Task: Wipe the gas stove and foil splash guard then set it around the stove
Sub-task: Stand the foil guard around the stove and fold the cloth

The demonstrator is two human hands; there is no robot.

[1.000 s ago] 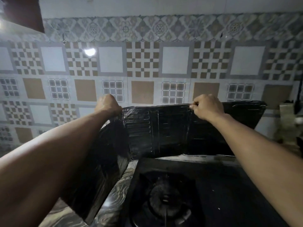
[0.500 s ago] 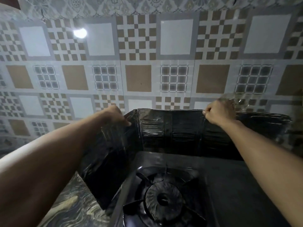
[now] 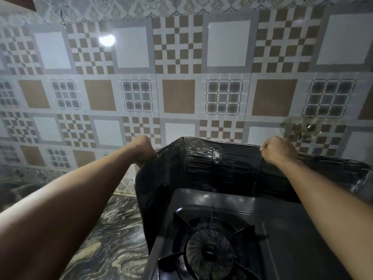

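Gas stove sitting nearest on marbled desk, burner in view. Foil splash guard standing around stove's back and left side, against tiled wall. Left hand gripping guard's top edge at left fold, fingers curled over it. Right hand pinching top edge of back panel, fingers closed on foil.
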